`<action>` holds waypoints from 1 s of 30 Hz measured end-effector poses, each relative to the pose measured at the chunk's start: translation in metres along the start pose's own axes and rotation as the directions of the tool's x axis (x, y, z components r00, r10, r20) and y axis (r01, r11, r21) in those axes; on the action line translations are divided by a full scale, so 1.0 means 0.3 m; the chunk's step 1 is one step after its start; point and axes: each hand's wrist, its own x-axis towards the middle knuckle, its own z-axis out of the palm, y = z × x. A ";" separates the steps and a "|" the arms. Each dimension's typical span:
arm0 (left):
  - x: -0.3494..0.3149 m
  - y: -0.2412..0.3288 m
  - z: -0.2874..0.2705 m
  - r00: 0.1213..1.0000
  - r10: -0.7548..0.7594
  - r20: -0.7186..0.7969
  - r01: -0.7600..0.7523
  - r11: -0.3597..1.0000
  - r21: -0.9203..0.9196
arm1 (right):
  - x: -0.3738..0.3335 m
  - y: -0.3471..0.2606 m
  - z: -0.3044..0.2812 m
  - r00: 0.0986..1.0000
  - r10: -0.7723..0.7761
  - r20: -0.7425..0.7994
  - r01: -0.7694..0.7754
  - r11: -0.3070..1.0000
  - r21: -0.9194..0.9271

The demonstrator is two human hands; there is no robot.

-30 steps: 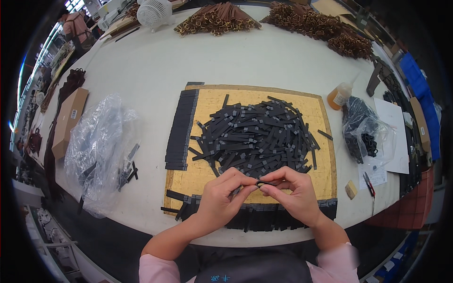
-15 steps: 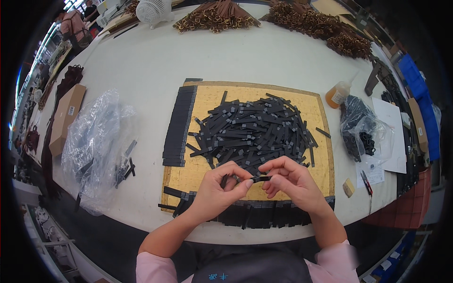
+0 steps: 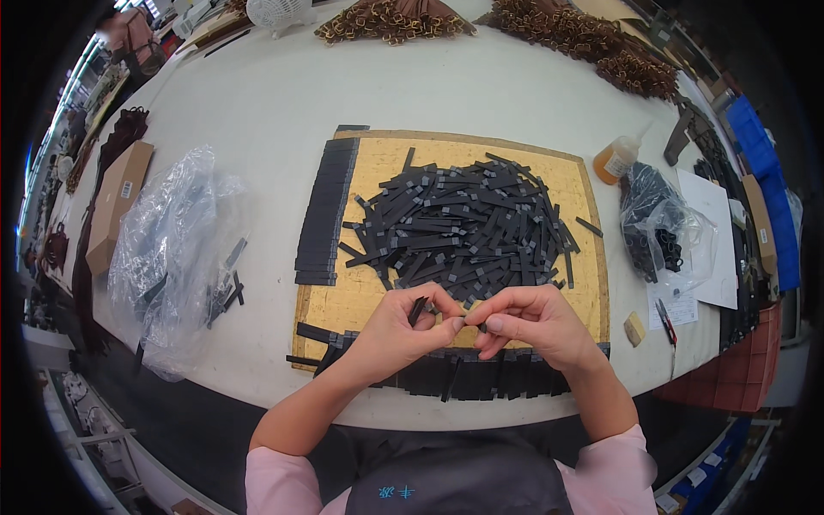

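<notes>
"Where is the narrow, flat black strip (image 3: pixel 482 327) being worked?"

"Between both hands, above the near part of the yellow rectangular board (image 3: pixel 333 302). The left hand (image 3: pixel 396 333) pinches it between thumb and forefinger; more dark strips (image 3: pixel 418 310) show inside that hand's curled fingers. The right hand (image 3: pixel 545 328) pinches the other side, its lower fingers curled. The fingertips hide most of the strip, so any fold cannot be told."

"How would the person handle it well?"

"Probably with a light, even pinch, the ends kept square and the spare strips tucked clear of the working thumb."

"And around it?"

"A loose heap of flat black strips (image 3: pixel 468 227) just beyond, an overlapping row of black strips (image 3: pixel 324 215) along the board's left edge, and an amber-filled squeeze bottle (image 3: pixel 615 161) off to the right."
</notes>
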 end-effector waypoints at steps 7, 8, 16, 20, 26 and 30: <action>0.002 -0.025 0.006 0.998 -0.060 0.032 0.063 0.993 -0.099 | 0.018 0.012 0.004 1.000 0.000 -0.004 -0.001 0.993 -0.115; 0.001 -0.024 0.008 0.995 -0.091 0.029 0.094 0.991 -0.098 | 0.020 0.024 0.002 1.000 -0.014 0.004 0.014 0.993 -0.121; -0.003 -0.003 0.014 0.995 -0.091 -0.035 0.089 0.995 -0.049 | 0.044 0.022 0.001 0.997 0.040 -0.059 -0.045 0.996 -0.081; -0.005 0.019 0.014 0.997 -0.046 -0.064 0.050 0.997 0.062 | 0.045 0.023 0.010 0.995 0.028 -0.092 -0.052 0.960 -0.276; 0.009 -0.004 0.002 0.995 -0.090 -0.053 0.092 0.995 0.033 | 0.054 0.037 0.004 0.994 0.039 -0.102 -0.064 0.965 -0.256; 0.017 -0.028 -0.002 0.995 -0.090 -0.049 0.090 0.996 -0.005 | 0.070 0.027 -0.015 0.989 0.142 -0.050 -0.146 0.984 -0.102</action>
